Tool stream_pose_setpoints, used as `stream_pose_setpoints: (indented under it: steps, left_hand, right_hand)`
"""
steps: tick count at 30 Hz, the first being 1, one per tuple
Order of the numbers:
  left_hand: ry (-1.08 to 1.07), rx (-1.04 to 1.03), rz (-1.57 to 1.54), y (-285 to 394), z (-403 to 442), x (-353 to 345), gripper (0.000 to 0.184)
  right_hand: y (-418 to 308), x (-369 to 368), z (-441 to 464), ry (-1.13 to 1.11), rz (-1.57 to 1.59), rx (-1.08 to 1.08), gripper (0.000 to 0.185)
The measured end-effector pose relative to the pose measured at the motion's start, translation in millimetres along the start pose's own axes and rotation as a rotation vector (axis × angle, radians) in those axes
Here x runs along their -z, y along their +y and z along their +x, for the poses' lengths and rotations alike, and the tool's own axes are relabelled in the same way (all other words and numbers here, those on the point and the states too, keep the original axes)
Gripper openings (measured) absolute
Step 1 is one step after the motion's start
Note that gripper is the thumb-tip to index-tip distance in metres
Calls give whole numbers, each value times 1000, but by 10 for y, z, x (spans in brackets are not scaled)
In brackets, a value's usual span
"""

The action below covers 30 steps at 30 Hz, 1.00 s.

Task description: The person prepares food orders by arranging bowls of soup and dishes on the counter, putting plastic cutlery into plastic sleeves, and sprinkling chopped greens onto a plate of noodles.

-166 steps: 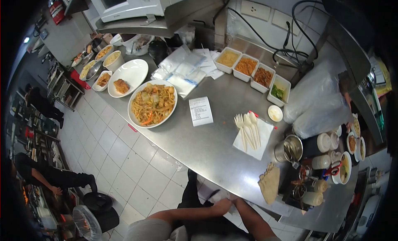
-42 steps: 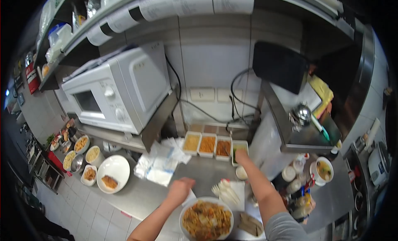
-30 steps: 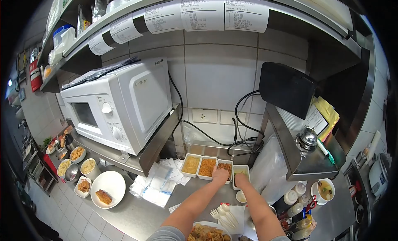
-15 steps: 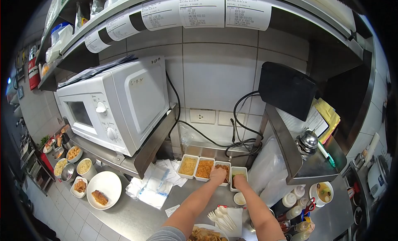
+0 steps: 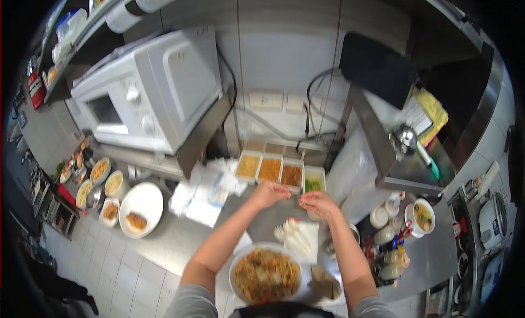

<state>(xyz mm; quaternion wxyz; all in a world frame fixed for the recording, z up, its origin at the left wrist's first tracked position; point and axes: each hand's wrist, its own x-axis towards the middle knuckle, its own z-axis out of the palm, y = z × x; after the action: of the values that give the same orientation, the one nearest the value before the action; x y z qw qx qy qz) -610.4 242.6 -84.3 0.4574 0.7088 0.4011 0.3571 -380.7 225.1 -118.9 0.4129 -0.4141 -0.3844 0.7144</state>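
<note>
My left hand (image 5: 270, 195) is pinched closed in front of the white containers, fingertips pointing right. Facing it, my right hand (image 5: 320, 203) is also pinched closed. Whatever either holds is too small to make out. Behind them stand containers of pale yellow crumbs (image 5: 249, 166), orange-brown crumbs (image 5: 270, 169), reddish-brown bits (image 5: 292, 174) and chopped greens (image 5: 313, 184). A small white cup (image 5: 314, 215) is partly hidden by my right hand. Nearest my body, a white dish holds stir-fried noodles (image 5: 267, 274). White plastic cutlery (image 5: 295, 238) lies on a napkin (image 5: 310, 247).
To the left, a microwave (image 5: 147, 94) sits on a shelf above papers (image 5: 202, 195). A white plate (image 5: 150, 202) bears a fried piece of food. Sauce bottles (image 5: 378, 217) and a soup bowl (image 5: 409, 217) stand at right, below a shelf holding a bell (image 5: 404, 138).
Both hands have come out of the containers, the left from the reddish-brown bits and the right from the greens, and drawn back toward me. The view has tilted down, showing more noodles.
</note>
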Motion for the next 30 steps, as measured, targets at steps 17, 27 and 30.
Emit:
stream_pose_setpoints:
  steps: [17,27,30]
  left_hand:
    - [-24,207,836,693,-2413,-396,14]
    - [372,223,567,236,-2713,-42,31]
    - [163,633,124,-472,-3117,143,48]
  right_hand:
    - [478,-1427,-1629,-297,-1146,440,19]
    - [837,-1363,-2008,-172,-1001,523,12]
    - [1248,-744,-2253,-216,-1064,49,25]
